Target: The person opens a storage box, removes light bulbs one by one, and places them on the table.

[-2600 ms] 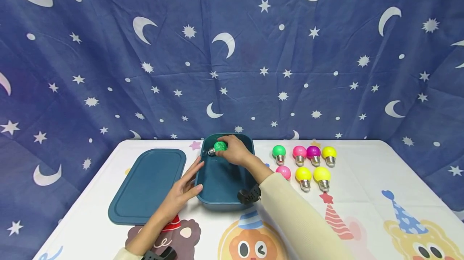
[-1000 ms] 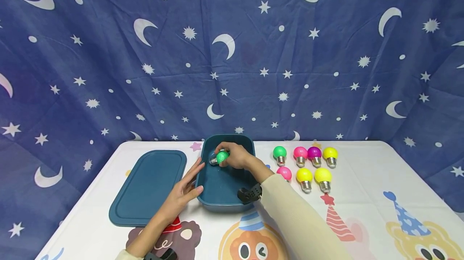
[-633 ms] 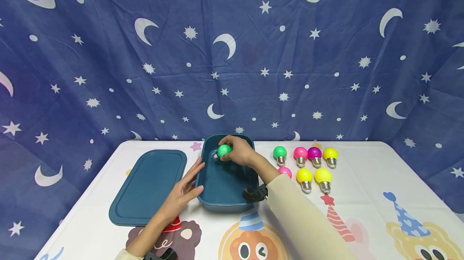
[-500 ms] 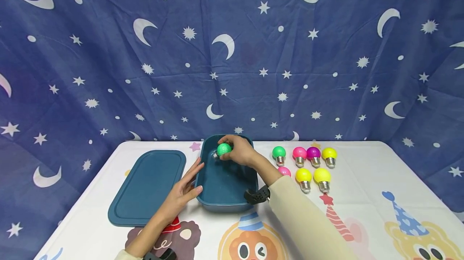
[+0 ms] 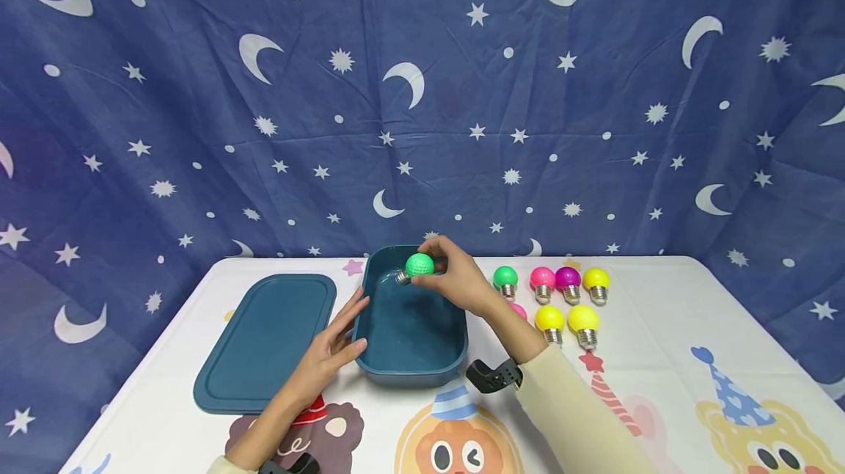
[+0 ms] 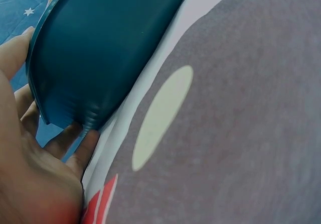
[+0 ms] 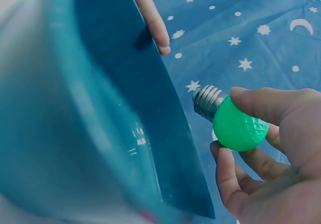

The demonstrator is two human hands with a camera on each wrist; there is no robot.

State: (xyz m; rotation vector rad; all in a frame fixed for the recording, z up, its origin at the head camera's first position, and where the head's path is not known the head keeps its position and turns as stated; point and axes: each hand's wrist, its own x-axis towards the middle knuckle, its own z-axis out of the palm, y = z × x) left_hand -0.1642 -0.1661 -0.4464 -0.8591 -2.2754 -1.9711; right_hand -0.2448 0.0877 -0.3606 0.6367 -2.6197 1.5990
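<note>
My right hand [image 5: 458,279] pinches a green light bulb [image 7: 239,126] by its round, faceted globe, thumb on one side and fingers on the other. The bulb's silver screw base points left, over the back part of a dark teal plastic box [image 5: 412,373]. In the right wrist view the bulb hangs outside the box's rim. My left hand [image 5: 330,353] rests with spread, mostly straight fingers against the box's left side. From the left wrist view, its fingertips [image 6: 90,138] lie right at the box's outer wall. The inside of the box shows a bare bottom.
A teal lid [image 5: 267,342] lies flat left of the box. To the right stand several bulbs in two rows: a green bulb [image 5: 505,277], pink bulb [image 5: 543,277], purple bulb [image 5: 568,278] and yellow bulbs [image 5: 584,318]. My right forearm partly covers another pink bulb [image 5: 520,310].
My right hand has lifted the green bulb from the box's back left area, up and to the right, toward the right rim. My left hand stays at the box's side.
</note>
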